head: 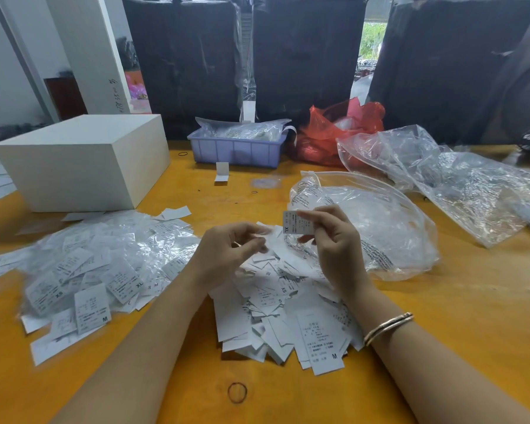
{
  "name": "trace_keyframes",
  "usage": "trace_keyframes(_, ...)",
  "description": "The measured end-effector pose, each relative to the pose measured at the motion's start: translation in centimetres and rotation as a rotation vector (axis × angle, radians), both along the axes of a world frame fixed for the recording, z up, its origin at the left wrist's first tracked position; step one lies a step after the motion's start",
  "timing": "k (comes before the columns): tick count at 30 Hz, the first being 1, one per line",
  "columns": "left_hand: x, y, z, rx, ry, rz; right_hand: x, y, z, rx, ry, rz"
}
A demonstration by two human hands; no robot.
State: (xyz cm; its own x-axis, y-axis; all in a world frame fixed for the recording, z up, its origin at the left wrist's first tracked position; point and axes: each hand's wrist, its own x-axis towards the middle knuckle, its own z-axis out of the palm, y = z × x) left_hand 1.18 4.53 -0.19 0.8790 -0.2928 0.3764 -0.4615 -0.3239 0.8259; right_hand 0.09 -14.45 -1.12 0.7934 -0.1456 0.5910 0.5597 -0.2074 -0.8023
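White paper tags lie in a loose pile (pixel 276 301) on the orange table (pixel 441 316), midway along its near edge. The right hand (pixel 334 243) pinches one tag (pixel 299 222), marked XL, between thumb and fingertips. It holds the tag upright over the pile's far side with the print facing the person. The left hand (pixel 230 249) hovers just beside it, fingers curled toward the thumb; blur hides whether it holds anything.

The step looks like sorting by size. To do it well, the person should read the size letter first and check that no second tag sticks behind the one pinched. The tag should then go with its own size, not back on the mixed pile. A heap (pixel 104 261) of tags amid clear plastic toward the left edge shows XS, M and XL together, so it may not be the place. A zip bag (pixel 380 215) lies just behind the right hand.
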Motion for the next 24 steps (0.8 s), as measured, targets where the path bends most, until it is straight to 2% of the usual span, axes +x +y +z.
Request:
trace_keyframes(4,-0.1,-0.2,0.1,-0.062,0.005,-0.018,-0.1,0.4,0.1,-0.057,-0.014,0.064)
trace_keyframes(9,0.0,-0.1,0.2,-0.061,0.002,-0.004,-0.5,0.0,1.1,0.145,-0.034,0.132)
trace_keyframes(12,-0.1,0.0,0.2,-0.077,-0.007,0.004,-0.6,-0.1,1.3,0.187,-0.026,0.151)
trace_keyframes(24,-0.1,0.1,0.2,-0.041,-0.076,0.051,-0.8,0.1,1.2,0.075,0.006,0.162)
